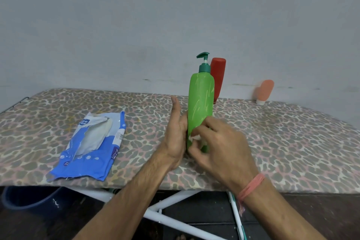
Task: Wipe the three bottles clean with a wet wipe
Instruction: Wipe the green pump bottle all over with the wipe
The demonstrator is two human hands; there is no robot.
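Starting with the biggest thing, the ironing board runs across the whole view, wearing a leopard-print cover, pushed up against a plain grey wall, with its white metal legs showing underneath. Off to the left on the cover lies a blue and white wet wipe pack, torn open on top, flat and a bit crumpled. Near the middle stands the green pump bottle with a dark teal pump head, upright with its base on the cover. The left hand steadies it from the left side, palm against the lower part of the bottle, thumb sticking straight up; the fingers seem to wrap round the back, but they're hidden, so take that loosely. The right hand comes in from the right with its fingers curled, pinching a small white wet wipe against the lower front of the green bottle — only a scrap of the wipe peeks out. A pinkish thread band sits round that wrist. Right behind the green bottle stands a red bottle, cap down, close to the wall. Well off to the right — also by the wall — a small peach tube stands on its white cap.
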